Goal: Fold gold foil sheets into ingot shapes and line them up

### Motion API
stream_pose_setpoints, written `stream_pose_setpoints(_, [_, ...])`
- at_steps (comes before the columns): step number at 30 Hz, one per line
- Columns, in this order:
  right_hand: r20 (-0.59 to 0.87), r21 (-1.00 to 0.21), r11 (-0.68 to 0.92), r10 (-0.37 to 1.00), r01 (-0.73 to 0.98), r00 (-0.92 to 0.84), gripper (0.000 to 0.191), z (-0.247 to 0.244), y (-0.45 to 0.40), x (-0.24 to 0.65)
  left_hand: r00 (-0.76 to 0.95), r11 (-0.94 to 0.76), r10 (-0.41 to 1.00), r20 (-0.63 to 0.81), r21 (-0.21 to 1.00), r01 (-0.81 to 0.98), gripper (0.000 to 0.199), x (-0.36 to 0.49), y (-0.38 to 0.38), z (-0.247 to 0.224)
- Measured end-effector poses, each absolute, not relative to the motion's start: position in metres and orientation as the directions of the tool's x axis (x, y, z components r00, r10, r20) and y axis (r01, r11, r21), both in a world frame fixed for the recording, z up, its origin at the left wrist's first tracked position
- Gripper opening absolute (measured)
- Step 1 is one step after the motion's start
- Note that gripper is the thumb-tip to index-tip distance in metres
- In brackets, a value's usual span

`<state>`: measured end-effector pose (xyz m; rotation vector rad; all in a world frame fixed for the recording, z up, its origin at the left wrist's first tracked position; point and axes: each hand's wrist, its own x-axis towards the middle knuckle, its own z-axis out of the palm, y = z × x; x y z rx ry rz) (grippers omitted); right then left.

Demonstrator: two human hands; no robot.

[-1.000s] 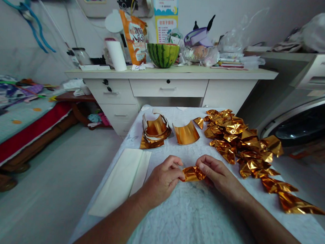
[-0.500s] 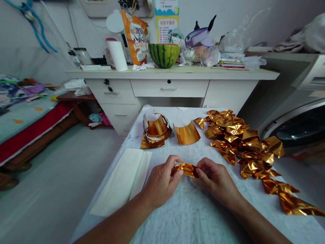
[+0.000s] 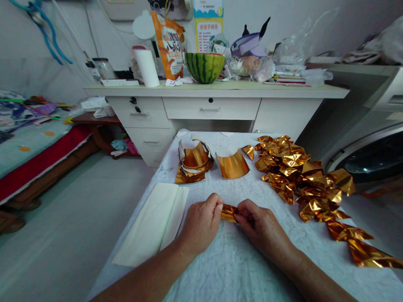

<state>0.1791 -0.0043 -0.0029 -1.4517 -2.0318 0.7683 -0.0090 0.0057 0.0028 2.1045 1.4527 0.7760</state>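
Observation:
A small folded piece of gold foil paper (image 3: pixel 229 213) is held just above the cloth-covered table (image 3: pixel 217 275). My left hand (image 3: pixel 202 221) pinches its left end, fingers closed. On its right end, my right hand (image 3: pixel 260 221) has thumb and fingers closed; the ends of the foil are hidden in both hands. Beyond the hands lies a single curved gold sheet (image 3: pixel 233 165). Left of that stands a curled stack of gold sheets (image 3: pixel 195 158) with white undersides. To the right spreads a heap of folded, crumpled gold foil pieces (image 3: pixel 293 172), trailing toward the near right edge.
A flat white paper packet (image 3: pixel 149 224) lies left of my left hand. Behind the table stands a white desk (image 3: pixel 210 93) with a watermelon half (image 3: pixel 204 68) and an orange snack bag (image 3: pixel 169 48). A washing machine (image 3: pixel 384 117) is at right, a bed (image 3: pixel 32 154) at left.
My left fingers have closed further over the foil's left end. The right hand has shifted slightly left, and less of the foil shows between the hands.

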Motion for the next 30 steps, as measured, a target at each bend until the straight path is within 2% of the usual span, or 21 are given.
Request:
stream_pose_setpoints(8, [0.090,-0.762,0.251,0.954,0.596,-0.287,0.005,0.0007,-0.0058,0.1813,0.347,-0.400,0.915,0.205,0.562,0.724,0.015,-0.0083,0.0045,0.0022])
stream_pose_setpoints(17, [0.096,-0.815,0.259,0.942,0.518,-0.321,0.012,0.0009,-0.0068,0.1845,0.369,-0.366,0.918,0.143,0.662,0.654,0.021,-0.0105,0.0043,0.0033])
stream_pose_setpoints(25, [0.115,-0.772,0.246,0.961,0.585,-0.252,0.021,0.0036,-0.0036,0.1852,0.447,-0.420,0.882,0.151,0.684,0.596,0.025,-0.0105,0.0024,0.0058])
stream_pose_setpoints(30, [0.118,-0.726,0.291,0.945,0.623,-0.304,0.019,0.0045,-0.0069,0.1807,0.376,-0.384,0.913,0.157,0.641,0.665,0.022,-0.0078,0.0020,0.0036])
